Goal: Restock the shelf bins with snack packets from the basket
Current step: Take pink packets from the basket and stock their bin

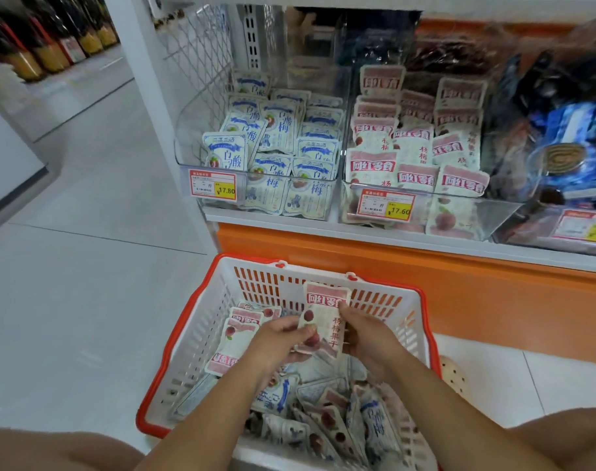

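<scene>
Red-topped packet [325,312] runs near-to-far, banner end pointing at the far shelf [425,266]; your left hand [283,339] and right hand [369,339] both pinch it over the basket [201,338].

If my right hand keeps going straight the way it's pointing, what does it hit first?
Likely the far wall of the basket, just beyond the pink packet that the right hand and left hand hold. Depth is unclear from one view.

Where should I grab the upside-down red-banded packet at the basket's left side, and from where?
Probably pinch its red band, the end nearest you, from above: it lies face up, that end uncovered, and the basket wall blocks its left. The left hand and right hand hold another packet.
</scene>
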Demonstrator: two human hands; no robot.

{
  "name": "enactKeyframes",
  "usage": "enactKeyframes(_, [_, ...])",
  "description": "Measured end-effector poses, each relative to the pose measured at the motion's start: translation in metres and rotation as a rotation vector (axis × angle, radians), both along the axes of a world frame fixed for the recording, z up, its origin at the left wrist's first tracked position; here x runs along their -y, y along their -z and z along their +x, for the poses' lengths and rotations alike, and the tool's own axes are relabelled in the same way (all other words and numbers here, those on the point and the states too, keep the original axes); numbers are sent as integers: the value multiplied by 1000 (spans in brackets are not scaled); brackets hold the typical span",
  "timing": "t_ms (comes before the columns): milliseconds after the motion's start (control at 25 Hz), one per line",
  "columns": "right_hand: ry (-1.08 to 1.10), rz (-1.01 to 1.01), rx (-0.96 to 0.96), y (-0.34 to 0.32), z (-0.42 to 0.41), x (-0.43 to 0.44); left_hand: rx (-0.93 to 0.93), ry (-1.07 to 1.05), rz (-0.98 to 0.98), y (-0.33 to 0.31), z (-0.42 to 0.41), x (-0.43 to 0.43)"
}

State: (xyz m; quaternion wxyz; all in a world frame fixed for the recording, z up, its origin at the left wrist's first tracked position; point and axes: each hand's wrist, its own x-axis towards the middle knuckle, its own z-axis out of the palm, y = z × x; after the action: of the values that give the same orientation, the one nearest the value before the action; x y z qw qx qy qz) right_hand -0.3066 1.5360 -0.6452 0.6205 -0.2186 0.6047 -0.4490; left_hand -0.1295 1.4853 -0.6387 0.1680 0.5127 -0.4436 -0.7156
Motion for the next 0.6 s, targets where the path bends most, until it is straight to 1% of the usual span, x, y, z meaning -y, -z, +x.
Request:
enactKeyframes(80, [-25, -27, -33, -18, -5, -5, -25, -6, -23, -11, -4, -4])
enactKeyframes(160, [-71, -72, -160, -39, -11, -7, -50, 2, -77, -30, -10, -6])
enactKeyframes(200, [-84, -113, -237, -54, -16, -7, -54, 14, -118, -42, -14, -6])
enactKeyframes(280, [-90, -193, -328, -90, -25, -5, -72, 40, -201, -69, -25, -5])
enactKeyframes(400, [-130, -312, -489, -159, -47, -4, -78, 113, -384, -116, -44, 2])
enactKeyframes(480, [-68, -419, -555, -209, -69, -2, -96, 85, -519, -149, -54, 15])
enactKeyframes(560, [98, -527, -635, -248, -94, 5, -63, 23, -705, -177, -60, 32])
enactKeyframes(600, [177, -568, -691, -261, -108, 10, -11, -1, -821, -187, -62, 42])
